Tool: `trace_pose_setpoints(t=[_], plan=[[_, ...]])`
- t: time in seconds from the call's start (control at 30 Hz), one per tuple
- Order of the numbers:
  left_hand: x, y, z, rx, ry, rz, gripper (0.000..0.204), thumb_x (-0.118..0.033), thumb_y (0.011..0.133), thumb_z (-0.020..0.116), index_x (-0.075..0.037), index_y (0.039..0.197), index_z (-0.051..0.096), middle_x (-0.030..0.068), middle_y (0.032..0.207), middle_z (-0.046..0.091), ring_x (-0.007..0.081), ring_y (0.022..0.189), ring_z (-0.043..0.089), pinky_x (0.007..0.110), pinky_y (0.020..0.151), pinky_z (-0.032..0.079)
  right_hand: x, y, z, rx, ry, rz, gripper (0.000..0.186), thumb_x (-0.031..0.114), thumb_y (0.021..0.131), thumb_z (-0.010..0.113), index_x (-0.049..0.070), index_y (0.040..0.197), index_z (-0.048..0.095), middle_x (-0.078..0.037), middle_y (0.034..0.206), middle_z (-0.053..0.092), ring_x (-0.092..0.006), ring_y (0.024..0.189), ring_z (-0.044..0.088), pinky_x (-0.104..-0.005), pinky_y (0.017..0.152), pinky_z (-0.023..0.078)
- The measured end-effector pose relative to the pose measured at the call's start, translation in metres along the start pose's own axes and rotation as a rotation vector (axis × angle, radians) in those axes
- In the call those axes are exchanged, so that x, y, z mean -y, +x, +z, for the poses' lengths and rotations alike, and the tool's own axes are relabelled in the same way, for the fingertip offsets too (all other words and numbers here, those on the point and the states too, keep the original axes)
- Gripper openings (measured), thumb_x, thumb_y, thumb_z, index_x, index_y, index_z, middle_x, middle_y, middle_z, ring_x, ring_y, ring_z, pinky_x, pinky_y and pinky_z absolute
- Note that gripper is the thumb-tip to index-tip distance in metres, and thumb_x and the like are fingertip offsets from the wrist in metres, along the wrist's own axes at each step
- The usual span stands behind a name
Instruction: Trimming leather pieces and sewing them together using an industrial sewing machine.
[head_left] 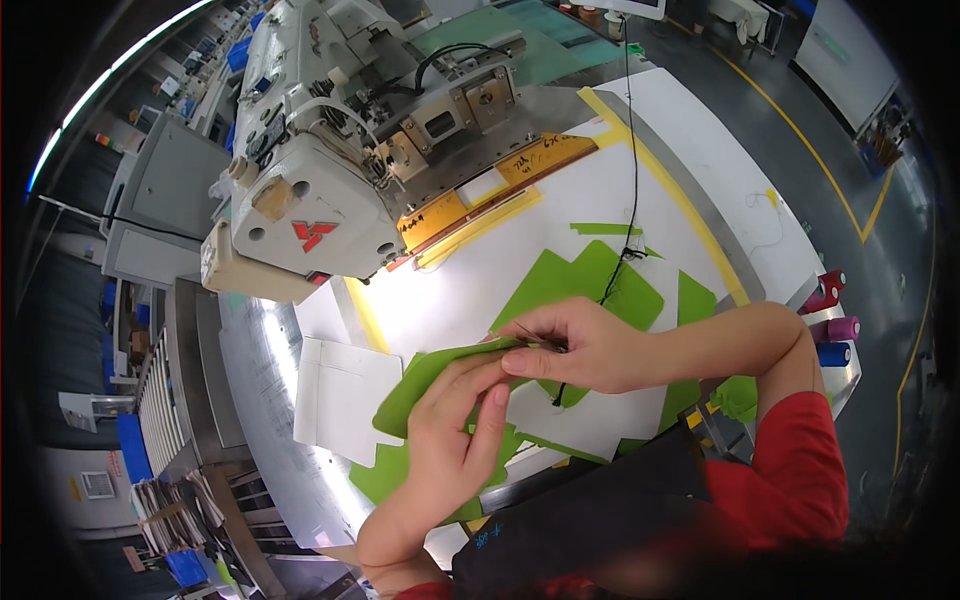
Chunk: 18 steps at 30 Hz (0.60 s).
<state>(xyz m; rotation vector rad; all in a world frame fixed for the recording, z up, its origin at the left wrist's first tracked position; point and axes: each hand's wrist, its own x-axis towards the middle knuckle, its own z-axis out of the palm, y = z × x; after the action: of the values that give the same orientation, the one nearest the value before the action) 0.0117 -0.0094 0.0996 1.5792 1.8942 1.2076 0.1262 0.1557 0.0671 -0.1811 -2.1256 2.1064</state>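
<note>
My left hand (pixel 455 425) is closed around a folded piece of green fabric (pixel 410 395), with its fingers behind the piece and the thumb in front. At the right end of that piece, my right hand (pixel 600 350) is closed on a small dark tool (pixel 548 344), partly hidden by its fingers, so its kind is unclear. The right fingertips meet the fabric edge beside the left fingers. A black cord (pixel 632 160) hangs from above and runs down behind the right hand. More cut green pieces (pixel 600 280) lie on the white table under and around both hands.
A large white sewing machine (pixel 310 210) stands at the upper left, with an orange-yellow template bar (pixel 500 185) along its bed. A white card sheet (pixel 345 395) lies to the left. Thread spools (pixel 835 328) stand at the right table edge. Yellow tape (pixel 680 200) marks the tabletop.
</note>
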Motion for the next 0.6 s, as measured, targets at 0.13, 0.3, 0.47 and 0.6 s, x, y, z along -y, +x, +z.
trace_pose_setpoints(t=[0.13,0.3,0.47,0.6], plan=[[0.004,0.013,0.001,-0.329,0.437,0.203,0.036,-0.01,0.077,0.072,-0.004,0.111,0.061,0.0146,0.108,0.061,0.0249,0.093,0.061,0.034,0.072,0.05,0.009,0.001,-0.003,-0.073,0.273,0.288,0.026,0.03,0.093,0.056,0.006,0.083,0.056,0.003,0.061,0.048,-0.0033,0.047,0.041,-0.0197,0.043,0.034],[0.016,0.032,-0.005,-0.072,-0.056,-0.37,0.021,-0.015,0.08,0.072,0.0,0.093,0.066,0.0071,0.077,0.066,0.0105,0.066,0.059,0.024,0.057,0.046,0.003,0.002,-0.01,0.016,0.302,0.308,0.025,0.027,0.091,0.058,0.004,0.082,0.057,0.0,0.06,0.052,-0.0056,0.047,0.045,-0.0212,0.045,0.038],[0.025,0.033,0.004,-0.172,-0.173,-0.405,0.017,-0.014,0.084,0.069,0.002,0.085,0.064,0.0025,0.07,0.064,0.0057,0.062,0.054,0.021,0.056,0.044,-0.005,0.011,-0.026,-0.144,-0.34,-0.075,0.017,0.015,0.079,0.066,0.0,0.084,0.059,-0.005,0.064,0.055,-0.011,0.059,0.057,-0.0273,0.055,0.046],[0.032,0.03,0.011,-0.176,-0.203,-0.405,0.016,-0.014,0.085,0.068,0.001,0.083,0.063,0.0001,0.067,0.061,0.0044,0.06,0.05,0.02,0.054,0.04,-0.017,0.011,-0.021,-0.207,-0.517,-0.237,0.016,0.012,0.073,0.068,0.004,0.082,0.059,-0.004,0.068,0.058,-0.0156,0.06,0.059,-0.0288,0.055,0.046]])
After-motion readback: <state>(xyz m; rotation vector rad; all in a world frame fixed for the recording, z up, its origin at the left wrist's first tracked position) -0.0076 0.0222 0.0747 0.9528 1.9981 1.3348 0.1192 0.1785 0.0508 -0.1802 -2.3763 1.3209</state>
